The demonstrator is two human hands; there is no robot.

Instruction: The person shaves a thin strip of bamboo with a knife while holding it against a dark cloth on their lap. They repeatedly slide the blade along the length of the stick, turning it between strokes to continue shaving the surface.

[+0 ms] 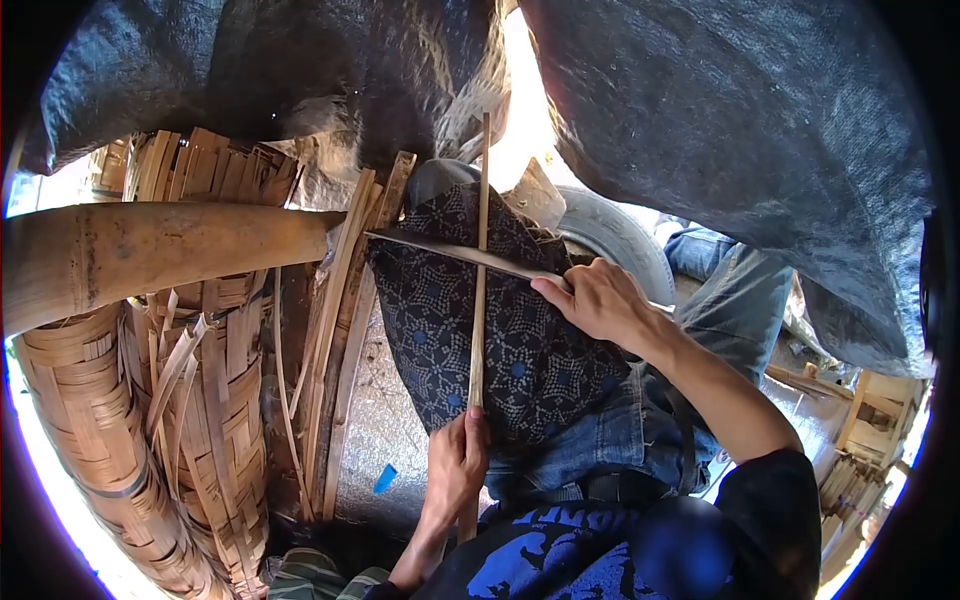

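A long thin bamboo strip (480, 330) runs upright through the view over a dark patterned cloth (430, 300) on my lap. Low on the strip, my left hand (458, 462) is closed round it, thumb along its face. My right hand (602, 302) grips the handle end of a long knife (430, 246), its index finger and thumb pressed along it. The blade points left and crosses the strip near the upper part of the cloth. Its handle is mostly hidden in my fingers.
At left a thick bamboo pole (170, 255) reaches in above woven bamboo baskets (85, 390). Split bamboo pieces (335, 330) lean beside my lap. A blue scrap (385, 478) lies on the floor. Behind are a tyre (615, 235) and dark sheeting (730, 130).
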